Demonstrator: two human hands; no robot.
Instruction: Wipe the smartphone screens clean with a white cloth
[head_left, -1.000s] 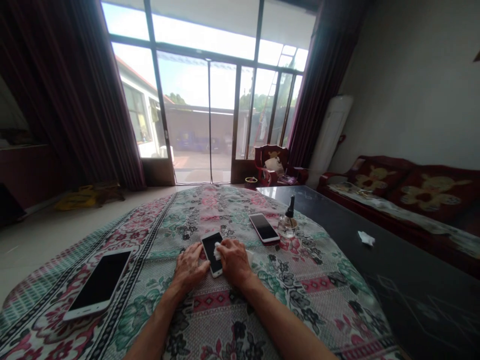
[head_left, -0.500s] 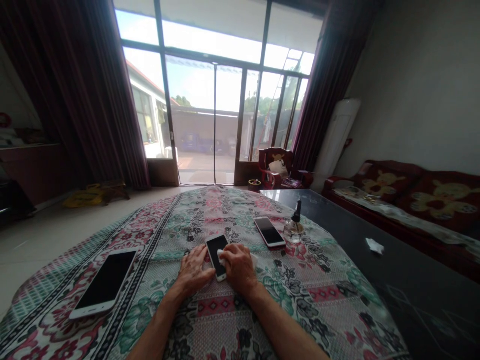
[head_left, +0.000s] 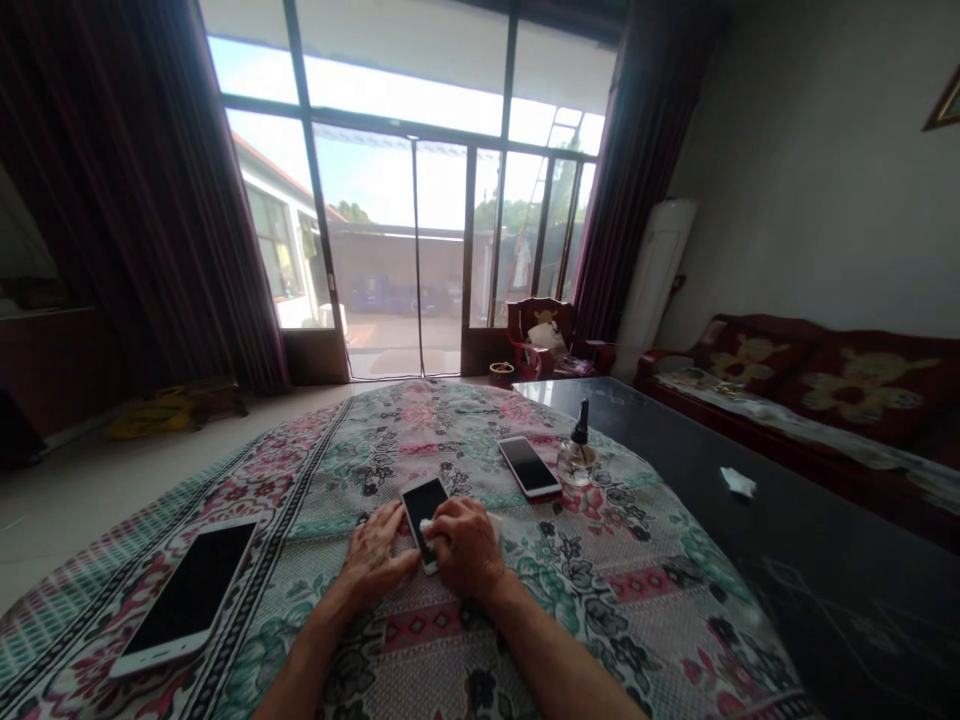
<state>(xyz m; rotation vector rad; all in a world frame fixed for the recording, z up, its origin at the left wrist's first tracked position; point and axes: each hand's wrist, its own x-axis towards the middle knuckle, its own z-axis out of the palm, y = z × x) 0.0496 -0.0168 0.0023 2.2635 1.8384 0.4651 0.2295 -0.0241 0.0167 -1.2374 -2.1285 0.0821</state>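
A white-framed smartphone (head_left: pixel 424 498) with a dark screen lies face up on the patterned tablecloth (head_left: pixel 435 625). My left hand (head_left: pixel 375 550) lies along its left edge, fingers stretched out and the thumb at the lower corner. On the screen, my right hand (head_left: pixel 466 548) is closed around a crumpled white tissue (head_left: pixel 427 526), pressing it to the glass. Part of the phone's right side is hidden under that hand. A second smartphone (head_left: pixel 529 467) lies face up to the right, beside a clear bottle (head_left: pixel 577 462) with a black top. A larger white smartphone (head_left: pixel 187 592) lies at the left.
Past the cloth on the right is a dark glossy tabletop (head_left: pixel 667 450) with a crumpled white tissue (head_left: pixel 738 482) on it. A red sofa (head_left: pixel 795 375) with bear-patterned cushions stands along the right wall. A red armchair (head_left: pixel 551 335) is near the glass doors (head_left: pixel 382 270).
The camera view has shifted, so the scene sits slightly further left. My right hand and the tissue have slid a little down the phone screen. My left hand stays by the phone's edge.
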